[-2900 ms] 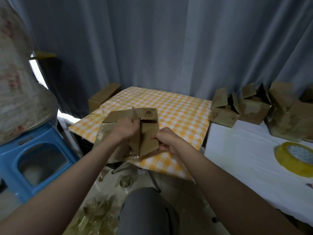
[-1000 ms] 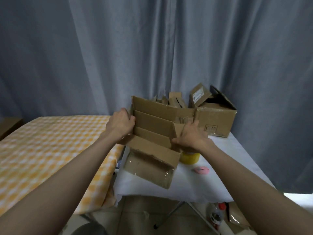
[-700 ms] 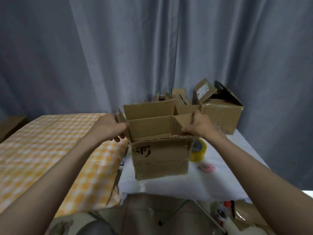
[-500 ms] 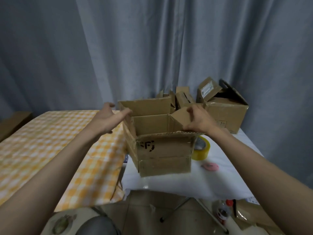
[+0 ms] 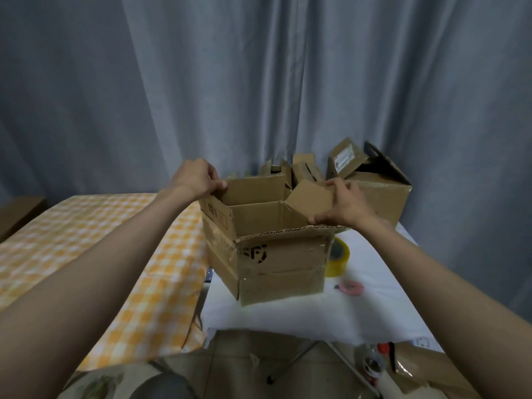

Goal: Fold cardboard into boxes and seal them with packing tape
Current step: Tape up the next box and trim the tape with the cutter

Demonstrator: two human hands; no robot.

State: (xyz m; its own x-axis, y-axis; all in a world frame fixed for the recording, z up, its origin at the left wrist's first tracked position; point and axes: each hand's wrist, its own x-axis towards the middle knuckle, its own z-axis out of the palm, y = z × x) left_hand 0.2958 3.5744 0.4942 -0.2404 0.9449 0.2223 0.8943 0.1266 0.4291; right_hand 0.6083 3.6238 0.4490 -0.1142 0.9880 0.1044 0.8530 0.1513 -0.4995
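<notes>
An opened cardboard box (image 5: pixel 276 266) with a dark logo on its front stands upright on the white table (image 5: pixel 288 315). Its top is open and its flaps are up. My left hand (image 5: pixel 195 180) pinches the far left flap at its top corner. My right hand (image 5: pixel 345 205) grips the right flap, which leans inward over the opening. A yellow roll of packing tape (image 5: pixel 338 259) lies on the white table just right of the box, partly hidden by it.
A small pink tape dispenser (image 5: pixel 351 287) lies near the tape roll. Several cardboard boxes (image 5: pixel 374 185) are piled at the back against the grey curtain. A table with an orange checked cloth (image 5: pixel 86 246) stands to the left. Bottles (image 5: pixel 374 364) and cardboard lie on the floor.
The flat cardboard was carried from the checked table to the white one and opened into an upright box. My left hand has moved onto the far left flap; my right hand keeps the right flap.
</notes>
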